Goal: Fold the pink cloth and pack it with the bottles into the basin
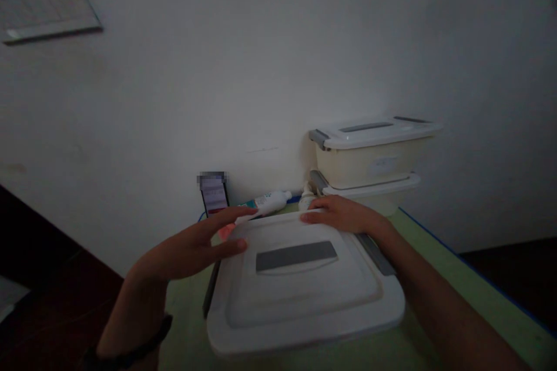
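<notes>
A white lidded storage box [300, 301] with a grey strip on its lid and grey side clips stands right in front of me. My left hand [195, 249] is at the lid's far left corner, fingers stretched out, with the thumb over the lid's left edge. Across the far right part of the lid lies my right hand [343, 213], its fingers extended along the back edge. Neither hand is closed around anything. The lid hides the box body below it.
Two similar boxes [374, 159] are stacked by the wall at the back right. Behind the near box are a white bottle [273, 202], a leaning phone [214, 194] and a white object [306, 197], perhaps a plug. The green tabletop [439, 249] has a blue edge.
</notes>
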`<state>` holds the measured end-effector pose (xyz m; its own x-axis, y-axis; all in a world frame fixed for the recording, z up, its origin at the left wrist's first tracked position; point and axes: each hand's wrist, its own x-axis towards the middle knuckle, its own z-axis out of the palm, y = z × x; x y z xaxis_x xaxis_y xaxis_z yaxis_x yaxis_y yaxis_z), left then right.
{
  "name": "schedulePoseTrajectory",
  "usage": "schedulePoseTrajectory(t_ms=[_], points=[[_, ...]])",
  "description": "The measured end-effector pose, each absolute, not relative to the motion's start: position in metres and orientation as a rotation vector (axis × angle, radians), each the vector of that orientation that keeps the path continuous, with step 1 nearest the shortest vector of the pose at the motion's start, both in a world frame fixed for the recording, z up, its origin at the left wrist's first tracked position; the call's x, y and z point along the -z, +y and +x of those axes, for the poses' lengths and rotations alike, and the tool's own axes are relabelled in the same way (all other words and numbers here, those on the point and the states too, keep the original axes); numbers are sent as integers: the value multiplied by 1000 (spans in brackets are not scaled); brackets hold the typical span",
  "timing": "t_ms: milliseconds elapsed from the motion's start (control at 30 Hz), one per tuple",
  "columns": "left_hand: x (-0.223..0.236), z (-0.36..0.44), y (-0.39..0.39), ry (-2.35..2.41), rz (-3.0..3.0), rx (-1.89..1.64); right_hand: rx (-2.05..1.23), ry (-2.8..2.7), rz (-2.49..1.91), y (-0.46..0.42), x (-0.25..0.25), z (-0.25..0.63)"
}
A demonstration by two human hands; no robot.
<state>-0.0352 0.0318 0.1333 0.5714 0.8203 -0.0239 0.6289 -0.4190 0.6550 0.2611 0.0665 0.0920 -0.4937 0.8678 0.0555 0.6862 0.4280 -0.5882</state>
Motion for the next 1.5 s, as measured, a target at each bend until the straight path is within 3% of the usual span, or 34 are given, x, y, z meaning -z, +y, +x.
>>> schedulePoseTrajectory(t_ms=[200, 433, 533, 633, 833, 1500], points=[[-135, 16, 18, 962, 2433, -56, -653, -2384, -1330, 66, -91, 259], [-123, 18, 34, 982, 2465, -192, -682, -2458, -1442, 57, -107, 269], [-123, 18, 33, 1002, 2470, -157, -861, -2453, -1562, 45, -122, 289], [-126, 19, 30, 996, 2493, -85, -1334, -2112, -1839, 35, -134, 306], [-132, 18, 21, 1147, 2559, 27, -1589, -2202, -1602, 34, -131, 303], [-121, 18, 24, 1289, 2540, 29, -1820, -2121, -1189, 49, -107, 318]])
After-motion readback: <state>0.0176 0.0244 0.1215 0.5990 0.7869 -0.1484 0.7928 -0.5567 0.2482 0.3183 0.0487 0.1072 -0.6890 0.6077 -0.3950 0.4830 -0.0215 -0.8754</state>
